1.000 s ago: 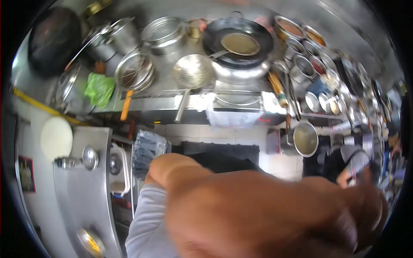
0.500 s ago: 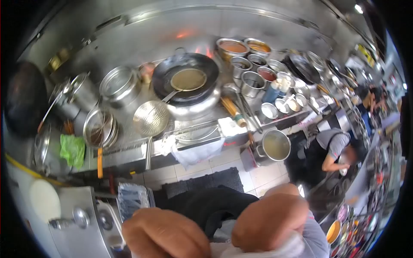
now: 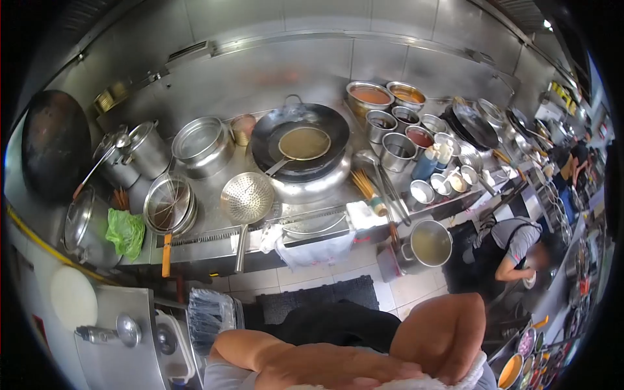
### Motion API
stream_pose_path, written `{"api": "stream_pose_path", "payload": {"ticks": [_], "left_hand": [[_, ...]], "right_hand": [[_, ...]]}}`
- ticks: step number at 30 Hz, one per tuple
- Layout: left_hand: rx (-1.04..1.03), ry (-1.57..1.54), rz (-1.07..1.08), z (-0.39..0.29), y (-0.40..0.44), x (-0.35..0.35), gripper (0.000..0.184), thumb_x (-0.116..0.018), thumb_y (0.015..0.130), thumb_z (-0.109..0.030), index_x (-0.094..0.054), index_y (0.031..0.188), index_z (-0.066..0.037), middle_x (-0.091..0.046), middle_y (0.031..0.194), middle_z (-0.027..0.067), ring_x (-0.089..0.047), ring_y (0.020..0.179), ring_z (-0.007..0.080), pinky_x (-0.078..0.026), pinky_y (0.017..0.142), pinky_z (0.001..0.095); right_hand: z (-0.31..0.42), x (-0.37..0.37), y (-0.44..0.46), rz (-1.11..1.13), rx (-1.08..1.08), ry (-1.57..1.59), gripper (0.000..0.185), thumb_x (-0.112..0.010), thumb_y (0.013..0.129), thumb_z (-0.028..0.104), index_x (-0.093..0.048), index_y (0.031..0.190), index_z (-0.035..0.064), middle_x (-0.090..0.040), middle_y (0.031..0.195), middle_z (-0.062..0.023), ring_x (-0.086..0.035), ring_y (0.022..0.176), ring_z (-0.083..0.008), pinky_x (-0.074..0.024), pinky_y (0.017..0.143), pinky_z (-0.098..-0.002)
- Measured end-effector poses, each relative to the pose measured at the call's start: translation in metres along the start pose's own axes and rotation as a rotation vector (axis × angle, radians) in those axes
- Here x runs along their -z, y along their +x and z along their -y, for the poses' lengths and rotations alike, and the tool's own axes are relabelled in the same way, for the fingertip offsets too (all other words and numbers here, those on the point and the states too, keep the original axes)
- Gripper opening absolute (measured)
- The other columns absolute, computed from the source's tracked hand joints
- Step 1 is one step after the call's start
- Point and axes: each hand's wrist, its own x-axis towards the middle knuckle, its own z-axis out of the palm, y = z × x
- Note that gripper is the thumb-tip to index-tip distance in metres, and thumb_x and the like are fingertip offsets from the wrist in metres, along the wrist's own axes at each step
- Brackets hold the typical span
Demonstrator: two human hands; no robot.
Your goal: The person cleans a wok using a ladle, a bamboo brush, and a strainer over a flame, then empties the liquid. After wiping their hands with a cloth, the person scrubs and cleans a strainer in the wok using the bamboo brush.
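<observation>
At the bottom edge, close to my body, my left hand [image 3: 331, 368] reaches rightward across a white cloth [image 3: 403, 382], its fingers pressed against the fabric. My right hand [image 3: 439, 364] is bent down at the same cloth; its fingers are mostly hidden by the fabric and the frame edge. Beyond them, a black wok [image 3: 268, 133] sits on the burner, with a round fine-mesh strainer [image 3: 304, 143] resting over it. A perforated metal skimmer [image 3: 247, 197] lies on the stove counter, its handle over the front edge.
Steel pots [image 3: 203, 146] and a green plastic bag [image 3: 126, 233] stand left. Sauce containers [image 3: 398, 153] crowd the right. A stockpot [image 3: 431, 244] stands below the counter edge. A lined bin [image 3: 211, 311] is near my left. A co-worker [image 3: 510, 244] bends over at right.
My left hand has come across to the right over the cloth, and my right arm has shifted. Flames behind the wok no longer show. The view has tilted up, so the stove sits lower.
</observation>
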Motion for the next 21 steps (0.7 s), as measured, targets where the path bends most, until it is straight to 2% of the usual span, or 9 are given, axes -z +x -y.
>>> {"api": "stream_pose_path", "payload": {"ticks": [4, 5, 8, 11, 12, 14, 16, 17, 21], "left_hand": [[0.052, -0.092, 0.056, 0.004, 0.004, 0.001, 0.023, -0.054, 0.087, -0.013, -0.063, 0.099, 0.005, -0.063, 0.088, 0.0213, -0.062, 0.077, 0.0321, -0.051, 0.068, 0.0366], [0.062, -0.118, 0.06, 0.005, 0.005, 0.0, 0.023, -0.054, 0.087, -0.012, -0.063, 0.099, 0.005, -0.063, 0.089, 0.0218, -0.062, 0.077, 0.0323, -0.051, 0.069, 0.037], [0.1, -0.206, 0.026, 0.01, 0.003, -0.008, 0.024, -0.054, 0.086, -0.01, -0.064, 0.099, 0.007, -0.064, 0.091, 0.0231, -0.062, 0.078, 0.0331, -0.051, 0.071, 0.038], [0.105, -0.304, -0.083, 0.012, -0.002, -0.012, 0.025, -0.053, 0.085, -0.008, -0.064, 0.1, 0.009, -0.064, 0.093, 0.0243, -0.062, 0.079, 0.0339, -0.052, 0.072, 0.0391], [0.1, -0.322, -0.142, 0.013, -0.006, -0.01, 0.025, -0.053, 0.084, -0.008, -0.064, 0.1, 0.009, -0.064, 0.094, 0.0248, -0.062, 0.079, 0.0342, -0.052, 0.073, 0.0395], [0.481, -0.179, -0.029, 0.004, -0.02, 0.008, 0.04, -0.042, 0.098, -0.018, -0.044, 0.129, 0.008, -0.058, 0.115, 0.0217, -0.059, 0.103, 0.0257, -0.047, 0.089, 0.0384], [0.601, -0.333, -0.141, -0.007, -0.025, 0.009, 0.041, -0.04, 0.098, -0.019, -0.046, 0.125, 0.01, -0.053, 0.123, 0.0261, -0.052, 0.115, 0.03, -0.038, 0.1, 0.0417], [0.5, -0.292, -0.059, -0.011, -0.017, 0.014, 0.042, -0.04, 0.098, -0.02, -0.047, 0.123, 0.013, -0.053, 0.121, 0.029, -0.053, 0.114, 0.0334, -0.039, 0.099, 0.0426], [0.324, -0.16, 0.159, -0.028, 0.0, 0.027, 0.05, -0.038, 0.097, -0.025, -0.047, 0.119, 0.018, -0.052, 0.116, 0.037, -0.051, 0.113, 0.046, -0.041, 0.096, 0.0493]], "right_hand": [[0.004, 0.007, 0.004, 0.403, -0.644, 0.676, 0.025, -0.049, 0.087, -0.006, -0.055, 0.062, -0.0066, -0.054, 0.056, -0.0138, -0.05, 0.042, -0.0233, -0.0363, 0.039, -0.0333], [0.004, 0.007, 0.004, 0.414, -0.594, 0.668, 0.022, -0.052, 0.085, -0.007, -0.056, 0.063, -0.0061, -0.056, 0.057, -0.0145, -0.051, 0.042, -0.0231, -0.0363, 0.039, -0.0328], [0.007, -0.026, -0.006, -0.138, -0.087, 0.08, 0.016, -0.058, 0.083, -0.006, -0.06, 0.067, -0.0024, -0.057, 0.059, -0.0146, -0.051, 0.042, -0.0225, -0.0354, 0.038, -0.0312], [0.01, -0.024, -0.012, -0.093, -0.078, -0.09, 0.01, -0.06, 0.085, -0.003, -0.063, 0.075, -0.0029, -0.058, 0.061, -0.0155, -0.052, 0.044, -0.0227, -0.0377, 0.04, -0.0298], [0.019, -0.019, -0.031, -0.069, -0.381, 0.101, 0.007, -0.059, 0.085, -0.003, -0.063, 0.079, -0.0054, -0.058, 0.062, -0.0158, -0.053, 0.047, -0.022, -0.0393, 0.042, -0.029], [0.019, -0.023, -0.049, -0.04, -0.686, 0.294, 0.007, -0.058, 0.085, -0.004, -0.063, 0.082, -0.0078, -0.058, 0.063, -0.0162, -0.054, 0.049, -0.0213, -0.041, 0.045, -0.0282], [0.005, -0.036, -0.051, -0.244, -0.054, -0.282, 0.026, -0.061, 0.087, 0.013, -0.063, 0.071, -0.0079, -0.06, 0.072, -0.0267, -0.055, 0.051, -0.0286, -0.0404, 0.043, -0.0369], [0.001, -0.037, -0.037, -0.276, -0.042, -0.292, 0.019, -0.055, 0.087, -0.001, -0.061, 0.072, -0.0115, -0.058, 0.069, -0.0276, -0.052, 0.047, -0.0311, -0.0344, 0.04, -0.0397], [0.013, -0.017, -0.027, -0.034, -0.457, -0.024, 0.014, -0.054, 0.088, -0.003, -0.057, 0.083, -0.0153, -0.058, 0.077, -0.0295, -0.058, 0.061, -0.0363, -0.0407, 0.047, -0.042]]}}
